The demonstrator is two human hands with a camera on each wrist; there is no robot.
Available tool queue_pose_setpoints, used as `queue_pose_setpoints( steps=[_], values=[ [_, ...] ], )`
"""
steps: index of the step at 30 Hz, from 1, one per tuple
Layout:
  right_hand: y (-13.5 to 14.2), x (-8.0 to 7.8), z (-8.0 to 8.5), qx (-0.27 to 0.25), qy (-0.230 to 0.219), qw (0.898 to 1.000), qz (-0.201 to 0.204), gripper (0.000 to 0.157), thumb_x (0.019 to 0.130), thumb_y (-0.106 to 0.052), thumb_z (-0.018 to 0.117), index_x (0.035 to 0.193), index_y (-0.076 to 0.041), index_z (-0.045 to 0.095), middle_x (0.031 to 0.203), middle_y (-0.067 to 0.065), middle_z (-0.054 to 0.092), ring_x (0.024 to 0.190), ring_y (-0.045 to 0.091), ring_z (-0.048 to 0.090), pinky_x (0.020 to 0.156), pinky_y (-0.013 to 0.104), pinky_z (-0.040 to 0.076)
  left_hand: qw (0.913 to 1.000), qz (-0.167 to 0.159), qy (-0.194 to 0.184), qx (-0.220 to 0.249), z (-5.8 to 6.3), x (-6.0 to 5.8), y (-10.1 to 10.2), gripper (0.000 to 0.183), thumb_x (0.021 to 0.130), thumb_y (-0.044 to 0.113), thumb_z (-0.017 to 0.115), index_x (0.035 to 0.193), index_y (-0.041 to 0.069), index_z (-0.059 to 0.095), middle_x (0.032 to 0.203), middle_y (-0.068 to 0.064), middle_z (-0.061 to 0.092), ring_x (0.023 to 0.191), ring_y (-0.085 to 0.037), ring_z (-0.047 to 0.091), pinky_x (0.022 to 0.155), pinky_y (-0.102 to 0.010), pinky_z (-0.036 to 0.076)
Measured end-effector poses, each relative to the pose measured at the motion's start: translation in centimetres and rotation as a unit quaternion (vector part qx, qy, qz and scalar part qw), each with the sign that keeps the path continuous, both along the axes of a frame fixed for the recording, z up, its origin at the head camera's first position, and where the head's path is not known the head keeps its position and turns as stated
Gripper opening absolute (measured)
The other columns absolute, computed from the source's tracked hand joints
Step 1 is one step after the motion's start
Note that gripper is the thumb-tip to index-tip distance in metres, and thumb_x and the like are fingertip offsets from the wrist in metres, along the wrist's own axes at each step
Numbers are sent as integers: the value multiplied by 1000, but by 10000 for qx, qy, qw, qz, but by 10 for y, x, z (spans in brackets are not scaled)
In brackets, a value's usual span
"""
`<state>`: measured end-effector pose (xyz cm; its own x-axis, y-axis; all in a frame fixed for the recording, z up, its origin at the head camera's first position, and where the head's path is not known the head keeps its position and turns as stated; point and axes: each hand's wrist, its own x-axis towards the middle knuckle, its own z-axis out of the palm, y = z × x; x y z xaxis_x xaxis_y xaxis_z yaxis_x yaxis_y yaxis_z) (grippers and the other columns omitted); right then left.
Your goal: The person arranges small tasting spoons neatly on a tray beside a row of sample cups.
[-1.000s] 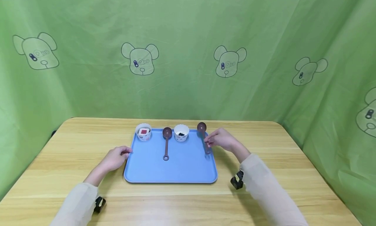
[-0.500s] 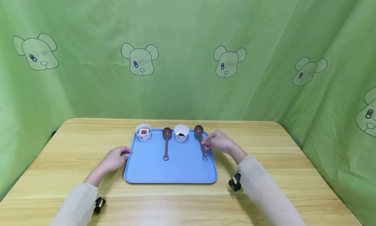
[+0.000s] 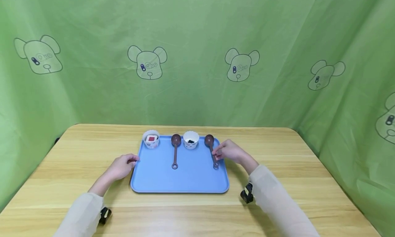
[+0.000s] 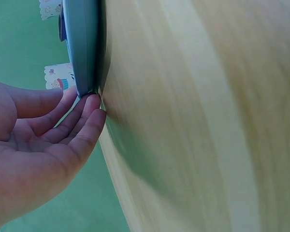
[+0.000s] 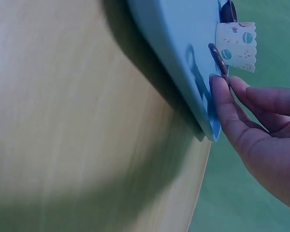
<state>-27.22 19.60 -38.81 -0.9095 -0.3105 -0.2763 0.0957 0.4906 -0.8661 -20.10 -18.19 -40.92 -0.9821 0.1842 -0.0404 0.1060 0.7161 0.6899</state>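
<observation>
My right hand [image 3: 229,150] pinches the handle of a brown measuring spoon [image 3: 209,140] on the right side of a blue tray [image 3: 194,177]. In the right wrist view, the handle's ringed end [image 5: 216,57] sticks out past the thumb and fingertips, its shadow falling on the tray. My left hand [image 3: 121,165] rests at the tray's left edge. Its fingertips [image 4: 89,104] lie right at the rim in the left wrist view, thumb apart from it. A second brown spoon [image 3: 175,153] lies mid-tray between two paper cups.
The left paper cup [image 3: 150,144] holds white pieces, one marked red. In the right paper cup [image 3: 190,145] something white and black shows. The wooden table [image 3: 172,220] extends around the tray, and a green curtain [image 3: 197,100] hangs behind it.
My right hand has moved slightly left and toward me, bringing the spoon from over the tray's back right edge down onto the tray. My left hand has stayed put.
</observation>
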Motion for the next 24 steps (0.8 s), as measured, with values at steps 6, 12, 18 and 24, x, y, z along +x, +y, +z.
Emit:
queue_pose_setpoints(
  steps=[6,12,18,24],
  values=[
    [-1,-1,-2,-19,-6,10000,-27,22,83,14,45,98,19,59,90,23,63,72,20,62,73,33,54,10000,-3,27,-14,0,0,0,25,89,-2,45,109,-11,57,111,-29,56,107,-44,49,91,-52,40],
    [-4,-2,-4,-38,10,10000,7,22,83,15,44,98,20,59,91,26,63,73,23,62,74,34,54,10000,-13,19,-19,0,0,0,25,89,-2,45,108,-10,57,111,-28,56,106,-43,50,90,-51,41],
    [-6,-1,-6,-57,7,10000,35,21,82,15,44,97,20,59,89,25,63,73,24,63,74,36,54,10000,0,12,-4,0,0,0,25,89,-2,45,109,-10,57,111,-28,56,106,-43,50,90,-51,41],
    [-6,-2,-9,-59,14,10000,13,21,83,15,44,97,20,59,90,25,62,74,24,63,73,35,54,10000,-9,9,-9,0,0,0,25,89,-2,45,109,-10,57,111,-28,56,106,-43,50,90,-51,41]
  ],
)
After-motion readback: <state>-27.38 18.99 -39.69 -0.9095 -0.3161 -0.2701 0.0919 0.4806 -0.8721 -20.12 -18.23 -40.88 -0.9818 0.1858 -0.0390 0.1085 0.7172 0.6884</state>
